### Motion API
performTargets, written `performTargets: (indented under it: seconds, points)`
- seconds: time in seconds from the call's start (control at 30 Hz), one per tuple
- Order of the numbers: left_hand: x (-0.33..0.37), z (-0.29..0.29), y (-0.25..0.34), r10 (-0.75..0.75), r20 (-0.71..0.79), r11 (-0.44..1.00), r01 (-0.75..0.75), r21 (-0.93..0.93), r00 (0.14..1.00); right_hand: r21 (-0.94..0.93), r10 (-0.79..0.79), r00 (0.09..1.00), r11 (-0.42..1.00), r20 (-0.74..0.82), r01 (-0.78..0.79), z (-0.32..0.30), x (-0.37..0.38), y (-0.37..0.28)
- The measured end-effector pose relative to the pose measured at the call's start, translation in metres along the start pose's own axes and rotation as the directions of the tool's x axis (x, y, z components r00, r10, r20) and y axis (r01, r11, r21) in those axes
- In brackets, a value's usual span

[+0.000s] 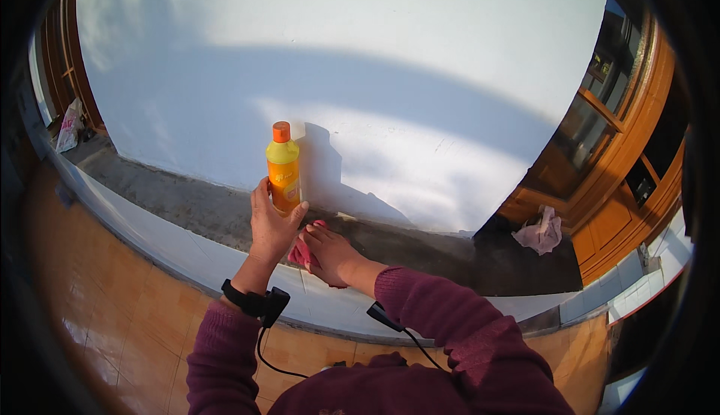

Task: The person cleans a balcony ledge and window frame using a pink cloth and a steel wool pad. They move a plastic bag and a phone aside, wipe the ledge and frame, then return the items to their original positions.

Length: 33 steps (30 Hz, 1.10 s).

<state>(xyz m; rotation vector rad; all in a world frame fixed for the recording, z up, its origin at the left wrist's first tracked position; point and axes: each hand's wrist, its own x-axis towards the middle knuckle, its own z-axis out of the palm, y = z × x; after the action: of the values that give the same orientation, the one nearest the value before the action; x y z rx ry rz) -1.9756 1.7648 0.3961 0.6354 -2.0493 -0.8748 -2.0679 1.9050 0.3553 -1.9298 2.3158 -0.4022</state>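
Note:
A yellow bottle (283, 161) with an orange cap and orange label is upright against the white wall. My left hand (271, 224) is closed round its lower part, thumb to the right and fingers to the left. Whether the bottle's base rests on the grey ledge (180, 199) cannot be made out behind the hand. Just to the right, my right hand (330, 253) presses a bunched pinkish-red cloth (302, 253) onto the front of the ledge. Its fingers lie over the cloth and hide part of it.
The white wall (360, 85) rises behind the ledge. A crumpled pale pink plastic bag (541, 230) lies on the ledge's dark right end, beside a wooden-framed window (600, 145). Another plastic bag (70, 125) sits at the far left. Orange-tan floor tiles (127, 317) lie below.

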Motion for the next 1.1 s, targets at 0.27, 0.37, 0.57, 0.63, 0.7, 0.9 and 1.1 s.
performTargets:
  seconds: [0.27,0.37,0.57,0.63,0.7,0.9,1.1]
  points:
    - [0.030,0.015,-0.002,-0.153,-0.073,0.983,0.144,-0.113,0.986,0.066,-0.001,0.981,0.998,-0.195,0.015,-0.033,-0.127,0.092]
    - [0.025,0.013,0.004,-0.136,-0.080,0.983,0.125,-0.132,0.987,0.088,0.147,0.958,0.988,-0.247,-0.129,-0.058,-0.197,0.132]
    - [-0.009,0.025,0.044,-0.032,0.037,0.976,0.039,-0.214,0.999,0.215,0.465,0.824,0.884,-0.323,-0.414,-0.078,-0.306,0.185]
    - [-0.021,0.039,0.063,-0.031,0.173,0.924,0.094,-0.371,0.984,0.178,0.468,0.783,0.883,-0.409,-0.435,-0.071,-0.323,0.194]
    - [-0.034,0.061,0.084,-0.008,0.267,0.883,0.132,-0.450,0.964,0.143,0.461,0.756,0.881,-0.464,-0.450,-0.066,-0.330,0.200]
    - [-0.070,0.135,0.143,0.063,0.474,0.878,0.177,-0.444,0.878,0.140,0.365,0.730,0.925,-0.577,-0.352,-0.060,-0.329,0.195]
    - [-0.086,0.198,0.189,0.170,0.459,0.882,0.073,-0.465,0.872,0.099,0.300,0.732,0.947,-0.611,-0.305,-0.065,-0.333,0.187]
